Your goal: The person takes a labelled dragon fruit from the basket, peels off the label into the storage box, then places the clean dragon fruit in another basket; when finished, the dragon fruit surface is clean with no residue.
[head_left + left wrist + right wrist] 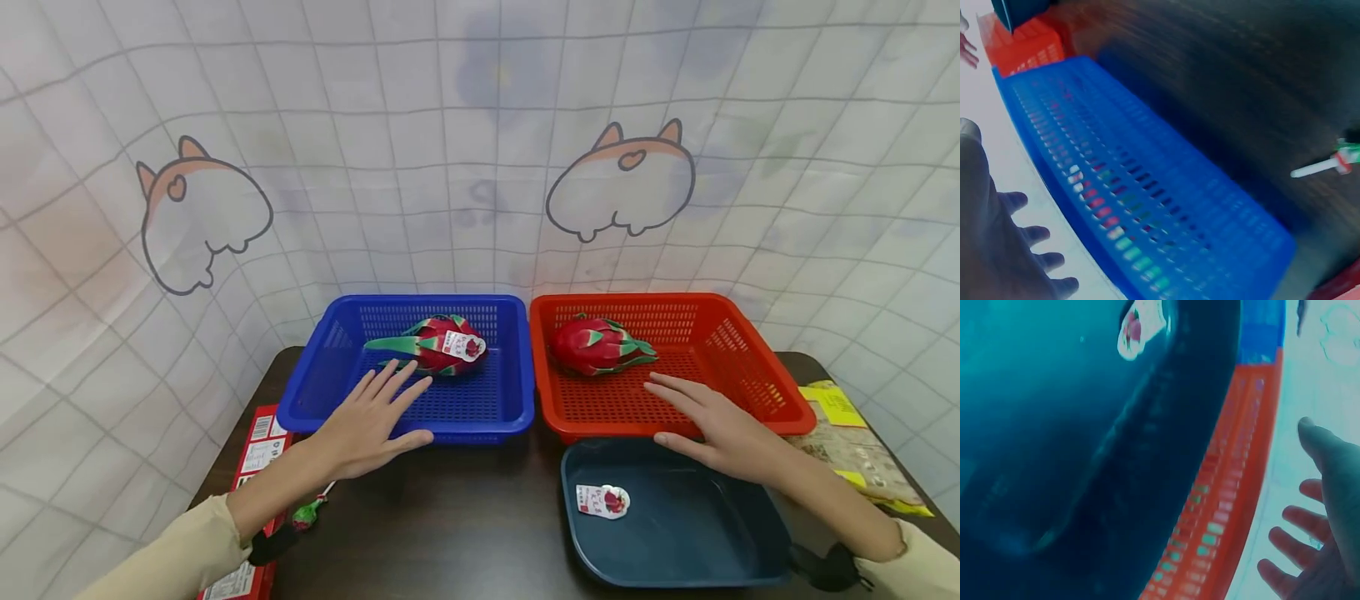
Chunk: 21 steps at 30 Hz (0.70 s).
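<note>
My left hand [369, 422] hovers over the near left part of a blue basket [517, 400], fingers spread and holding nothing. Inside that basket lies a dragon fruit [431, 354] with a white label on it. Over the near right part of a red basket [551, 408] is my right hand [723, 429], its fingers straight and nothing in them. A second dragon fruit [592, 346], with no label showing, lies at the left in the red basket. A dark teal tray [652, 554] stands below the right hand, with a loose dragon fruit label [602, 501] on its bottom.
A red package [258, 454] lies at the table's left edge, partly behind my left forearm. Beside it is a green-wrapped lollipop [306, 514]. A clear and yellow bag [855, 442] lies at the right edge. A checked cloth [480, 167] hangs behind the baskets.
</note>
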### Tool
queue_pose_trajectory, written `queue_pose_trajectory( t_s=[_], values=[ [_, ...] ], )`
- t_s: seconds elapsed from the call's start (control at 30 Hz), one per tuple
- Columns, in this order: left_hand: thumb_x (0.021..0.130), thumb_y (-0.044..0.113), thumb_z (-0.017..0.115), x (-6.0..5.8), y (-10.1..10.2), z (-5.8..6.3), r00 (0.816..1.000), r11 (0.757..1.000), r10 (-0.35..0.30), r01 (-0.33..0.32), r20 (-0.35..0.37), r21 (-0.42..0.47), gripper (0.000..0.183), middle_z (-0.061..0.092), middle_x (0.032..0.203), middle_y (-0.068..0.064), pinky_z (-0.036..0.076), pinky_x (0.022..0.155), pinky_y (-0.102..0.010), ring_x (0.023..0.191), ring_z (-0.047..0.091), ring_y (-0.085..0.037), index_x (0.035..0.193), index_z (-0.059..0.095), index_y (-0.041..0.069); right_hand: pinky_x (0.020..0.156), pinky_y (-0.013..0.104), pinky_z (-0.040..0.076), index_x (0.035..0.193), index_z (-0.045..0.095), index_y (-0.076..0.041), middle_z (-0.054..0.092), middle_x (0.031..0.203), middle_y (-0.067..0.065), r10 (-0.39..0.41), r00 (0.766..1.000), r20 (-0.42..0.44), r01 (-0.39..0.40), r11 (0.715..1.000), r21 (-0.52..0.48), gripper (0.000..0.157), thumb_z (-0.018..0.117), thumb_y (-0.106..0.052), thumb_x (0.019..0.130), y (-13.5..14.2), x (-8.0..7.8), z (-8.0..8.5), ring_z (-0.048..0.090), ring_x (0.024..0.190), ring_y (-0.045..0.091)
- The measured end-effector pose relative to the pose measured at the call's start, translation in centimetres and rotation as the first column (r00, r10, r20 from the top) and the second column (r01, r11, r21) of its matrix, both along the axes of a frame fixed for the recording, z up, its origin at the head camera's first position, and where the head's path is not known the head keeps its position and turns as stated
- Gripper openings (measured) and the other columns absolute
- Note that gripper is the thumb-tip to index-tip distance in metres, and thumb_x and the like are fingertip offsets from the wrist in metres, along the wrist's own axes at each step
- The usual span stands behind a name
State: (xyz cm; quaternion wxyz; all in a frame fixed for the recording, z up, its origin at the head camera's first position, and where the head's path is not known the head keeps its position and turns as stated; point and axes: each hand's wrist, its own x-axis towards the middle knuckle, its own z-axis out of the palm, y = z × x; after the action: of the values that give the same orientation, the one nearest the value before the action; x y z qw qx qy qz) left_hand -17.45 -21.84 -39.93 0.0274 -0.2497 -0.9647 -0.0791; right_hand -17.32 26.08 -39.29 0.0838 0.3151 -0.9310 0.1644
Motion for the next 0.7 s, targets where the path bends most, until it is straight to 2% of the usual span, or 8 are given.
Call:
queue_pose_trajectory(
  t_s=[0.13,0.27,0.43,0.57,0.7],
  values=[
    [0.09,0.064,0.048,0.4,-1.7,-0.2,0.996,0.996,0.086,-0.086,0.004,0.024,0.077,0.023,0.162,-0.01,0.01,0.119,-0.061,0.151,0.014,-0.037,0.153,0.03,0.023,0.094,0.057,0.05,0.142,0.048,-0.012,0.051,0.144,0.013,0.047,0.998,0.031,-0.048,0.999,0.02,0.067,0.07,-0.041,0.086,-1.7,-0.3,0.2,0.05,0.127,0.034],
    [0.091,0.064,0.047,0.7,-3.4,-0.4,0.982,0.981,0.189,-0.189,0.016,0.047,0.078,0.021,0.162,-0.014,0.01,0.117,-0.065,0.149,0.014,-0.043,0.154,0.028,0.021,0.095,0.055,0.05,0.142,0.049,-0.013,0.05,0.145,0.012,0.107,0.992,0.063,-0.111,0.992,0.067,0.066,0.067,-0.046,0.087,-3.5,-0.9,0.7,0.05,0.128,0.033],
    [0.093,0.063,0.044,0.6,-5.5,-0.4,0.954,0.949,0.298,-0.299,0.033,0.1,0.079,0.019,0.161,-0.02,0.009,0.115,-0.068,0.147,0.012,-0.048,0.154,0.026,0.016,0.099,0.055,0.047,0.143,0.049,-0.016,0.049,0.147,0.011,0.188,0.98,0.065,-0.194,0.974,0.112,0.064,0.064,-0.046,0.089,-5.9,-2.1,1.1,0.049,0.131,0.034],
    [0.095,0.06,0.044,0.5,-7.2,-0.3,0.935,0.923,0.353,-0.356,0.046,0.149,0.079,0.017,0.16,-0.024,0.009,0.114,-0.069,0.146,0.009,-0.05,0.154,0.025,0.011,0.102,0.056,0.045,0.143,0.049,-0.015,0.046,0.149,0.011,0.227,0.971,0.073,-0.234,0.967,0.102,0.062,0.062,-0.046,0.09,-8.2,-3.1,1.5,0.046,0.134,0.034],
    [0.096,0.059,0.043,0.6,-8.7,-0.2,0.914,0.891,0.394,-0.405,0.092,0.206,0.081,0.011,0.16,-0.028,0.008,0.112,-0.072,0.146,0.005,-0.053,0.155,0.02,0.008,0.104,0.056,0.043,0.143,0.048,-0.013,0.044,0.151,0.01,0.234,0.968,0.093,-0.243,0.966,0.092,0.061,0.061,-0.045,0.092,-10.8,-4.0,2.0,0.043,0.137,0.033]
  ],
)
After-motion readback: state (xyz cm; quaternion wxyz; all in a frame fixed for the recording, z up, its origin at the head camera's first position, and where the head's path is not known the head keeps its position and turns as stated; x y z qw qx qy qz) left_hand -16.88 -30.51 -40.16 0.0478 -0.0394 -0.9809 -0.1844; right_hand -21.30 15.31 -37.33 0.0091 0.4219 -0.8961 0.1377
